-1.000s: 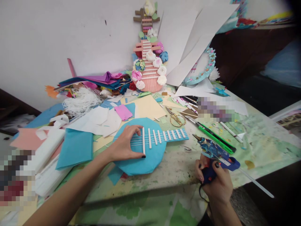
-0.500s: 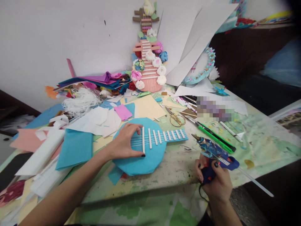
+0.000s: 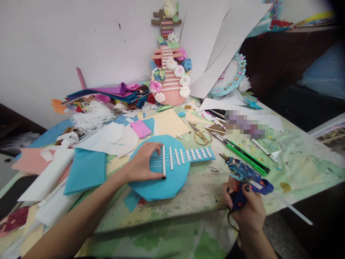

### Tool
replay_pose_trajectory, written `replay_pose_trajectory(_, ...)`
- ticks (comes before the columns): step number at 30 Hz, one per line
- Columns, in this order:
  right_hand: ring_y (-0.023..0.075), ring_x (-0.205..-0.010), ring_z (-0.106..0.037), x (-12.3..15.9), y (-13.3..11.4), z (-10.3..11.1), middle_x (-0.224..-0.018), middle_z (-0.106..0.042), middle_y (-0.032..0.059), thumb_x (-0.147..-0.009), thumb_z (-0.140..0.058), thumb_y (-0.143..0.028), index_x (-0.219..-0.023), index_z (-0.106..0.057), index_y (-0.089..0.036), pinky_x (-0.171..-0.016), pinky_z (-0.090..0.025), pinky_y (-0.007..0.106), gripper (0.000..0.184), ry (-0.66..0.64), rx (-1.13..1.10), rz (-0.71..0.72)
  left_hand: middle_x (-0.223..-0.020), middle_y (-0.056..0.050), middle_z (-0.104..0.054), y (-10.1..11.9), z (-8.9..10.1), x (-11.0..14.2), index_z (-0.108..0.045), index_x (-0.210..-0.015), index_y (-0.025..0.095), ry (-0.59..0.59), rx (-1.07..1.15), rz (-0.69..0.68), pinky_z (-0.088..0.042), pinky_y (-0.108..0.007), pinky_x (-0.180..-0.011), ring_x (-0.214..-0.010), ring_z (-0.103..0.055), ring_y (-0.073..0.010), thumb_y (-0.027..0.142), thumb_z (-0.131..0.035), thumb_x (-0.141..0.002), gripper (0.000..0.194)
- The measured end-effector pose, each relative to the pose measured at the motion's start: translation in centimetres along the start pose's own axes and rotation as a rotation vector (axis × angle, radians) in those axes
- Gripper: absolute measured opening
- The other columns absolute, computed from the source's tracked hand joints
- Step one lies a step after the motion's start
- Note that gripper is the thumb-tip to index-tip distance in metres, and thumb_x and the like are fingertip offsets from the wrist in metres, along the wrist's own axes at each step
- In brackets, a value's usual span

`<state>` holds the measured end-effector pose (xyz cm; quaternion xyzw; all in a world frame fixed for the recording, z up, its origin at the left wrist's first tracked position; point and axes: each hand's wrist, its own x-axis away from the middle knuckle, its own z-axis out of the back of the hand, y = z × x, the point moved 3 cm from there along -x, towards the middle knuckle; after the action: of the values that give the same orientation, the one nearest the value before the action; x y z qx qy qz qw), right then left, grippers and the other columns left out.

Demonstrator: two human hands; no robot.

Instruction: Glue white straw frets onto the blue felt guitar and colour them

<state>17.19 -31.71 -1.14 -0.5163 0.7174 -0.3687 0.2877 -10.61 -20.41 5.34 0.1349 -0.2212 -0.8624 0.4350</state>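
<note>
A blue paper guitar [image 3: 172,187] lies flat on the table, its short neck pointing right. White strips cross its thin strings from the body out along the neck. My left hand [image 3: 141,160] rests over the body, with thumb and forefinger at the two ends of the longest white strip [image 3: 164,162]. In my right hand [image 3: 246,207] is a dark blue glue gun [image 3: 244,176], gripped at the handle. Its nozzle points left toward the guitar neck, and a clear glue stick [image 3: 293,208] sticks out of its back.
Gold scissors [image 3: 201,135] and a green utility knife [image 3: 246,156] lie beyond the neck. Folded blue paper [image 3: 85,171], white paper rolls and a tangle of white string [image 3: 93,115] cover the left side. A pink flowered guitar [image 3: 172,95] leans on the wall.
</note>
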Motion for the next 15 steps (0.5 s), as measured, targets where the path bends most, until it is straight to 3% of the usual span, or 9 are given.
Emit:
replay_pose_trajectory(6, 0.0100, -0.035, -0.047, 0.04, 0.09, 0.18, -0.059, -0.052, -0.0009, -0.078, -0.067, -0.038, -0.076, -0.059, -0.019, -0.031, -0.032, 0.020, 0.021, 0.009, -0.023, 0.004, -0.133, -0.015, -0.051, -0.20, 0.02, 0.14, -0.041, -0.094, 0.023, -0.009, 0.008, -0.010, -0.039, -0.051, -0.102, -0.123, -0.047, -0.0331, 0.049, -0.078, -0.063, 0.054)
replay_pose_trajectory(15, 0.0102, -0.035, -0.045, 0.07, 0.36, 0.52, -0.058, -0.051, -0.0003, -0.079, -0.066, -0.040, -0.073, -0.058, -0.019, -0.031, -0.031, 0.021, 0.024, 0.005, -0.016, -0.008, -0.132, -0.013, -0.053, -0.18, -0.09, 0.12, -0.042, -0.091, 0.024, -0.005, 0.006, -0.019, -0.038, -0.052, -0.103, -0.123, -0.047, -0.0334, 0.048, -0.078, -0.063, 0.052)
